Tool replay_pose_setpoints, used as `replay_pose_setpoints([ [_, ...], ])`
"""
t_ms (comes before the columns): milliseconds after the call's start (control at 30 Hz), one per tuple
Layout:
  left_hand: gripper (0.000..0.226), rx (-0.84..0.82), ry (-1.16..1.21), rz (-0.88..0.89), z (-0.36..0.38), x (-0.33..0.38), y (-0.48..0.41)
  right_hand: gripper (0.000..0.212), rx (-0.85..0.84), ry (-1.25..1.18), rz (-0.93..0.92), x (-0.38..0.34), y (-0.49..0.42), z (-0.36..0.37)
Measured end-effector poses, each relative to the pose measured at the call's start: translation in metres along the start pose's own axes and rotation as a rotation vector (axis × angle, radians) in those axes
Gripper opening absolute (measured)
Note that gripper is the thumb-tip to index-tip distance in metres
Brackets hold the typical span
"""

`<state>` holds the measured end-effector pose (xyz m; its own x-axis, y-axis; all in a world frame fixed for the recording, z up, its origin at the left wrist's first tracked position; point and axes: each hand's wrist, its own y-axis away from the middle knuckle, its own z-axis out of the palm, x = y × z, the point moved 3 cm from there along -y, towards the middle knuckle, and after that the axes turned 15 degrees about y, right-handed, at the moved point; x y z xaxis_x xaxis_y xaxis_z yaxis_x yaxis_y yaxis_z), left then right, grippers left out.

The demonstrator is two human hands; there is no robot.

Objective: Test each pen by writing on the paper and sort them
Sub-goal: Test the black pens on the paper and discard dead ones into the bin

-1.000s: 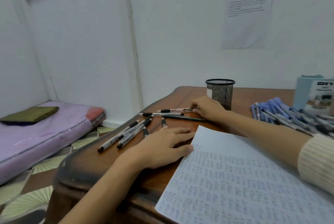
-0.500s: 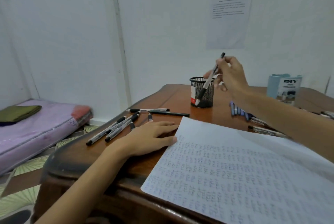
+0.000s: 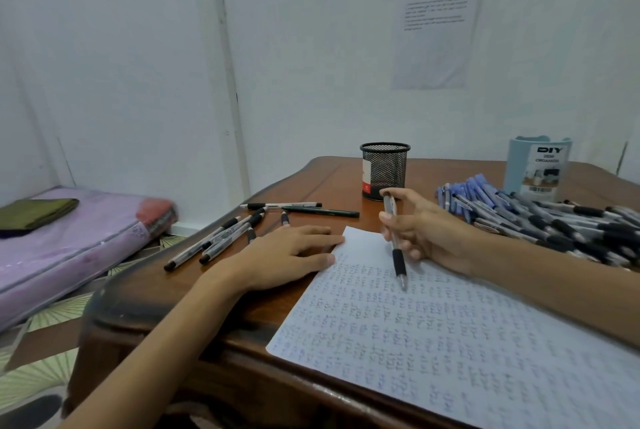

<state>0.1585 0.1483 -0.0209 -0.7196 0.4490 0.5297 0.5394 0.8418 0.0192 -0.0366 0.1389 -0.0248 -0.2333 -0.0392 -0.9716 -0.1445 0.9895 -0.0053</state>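
Lowered from the cup, clear black-gripped pen (image 3: pixel 397 250) touches scribbled paper (image 3: pixel 450 342).

a bedroom: mattress (image 3: pixel 69 241) beside wooden desk (image 3: pixel 311 182).

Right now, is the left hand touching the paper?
Touching. The head view shows the left hand flat on the table, its fingertips overlapping the paper's left edge.
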Motion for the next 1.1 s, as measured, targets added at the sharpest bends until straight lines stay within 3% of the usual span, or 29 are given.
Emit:
replay_pose_setpoints([
  [167, 0.045, -0.008, -0.017, 0.003, 0.0002, 0.0006, -0.0024, 0.032, 0.056, -0.027, 0.041, 0.002, -0.0039, -0.0044],
  [400, 0.045, -0.003, -0.034, 0.017, 0.0009, -0.0027, -0.0023, 0.032, 0.031, -0.041, 0.01, 0.0035, -0.0053, -0.0039],
  [500, 0.045, -0.001, -0.044, 0.026, 0.0008, -0.0013, -0.0019, 0.038, 0.028, -0.082, -0.013, 0.0036, -0.004, -0.0042],
  [667, 0.045, -0.004, -0.038, 0.022, 0.0003, -0.0001, -0.0007, 0.066, 0.03, -0.227, -0.016, 0.002, -0.0016, -0.0044],
  [733, 0.045, -0.005, -0.044, 0.017, 0.0003, 0.0007, 0.0002, 0.058, 0.043, -0.304, -0.013, 0.0017, -0.0019, -0.0045],
  [867, 0.05, 0.008, -0.072, 0.007, -0.0006, 0.0036, 0.0013, 0.023, 0.099, -0.378, -0.014, 0.004, -0.0034, -0.0067],
  [1100, 0.05, 0.006, -0.064, 0.011, -0.0002, 0.0003, 0.0003, 0.037, 0.01, -0.077, -0.094, 0.0055, -0.0021, 0.0004],
])
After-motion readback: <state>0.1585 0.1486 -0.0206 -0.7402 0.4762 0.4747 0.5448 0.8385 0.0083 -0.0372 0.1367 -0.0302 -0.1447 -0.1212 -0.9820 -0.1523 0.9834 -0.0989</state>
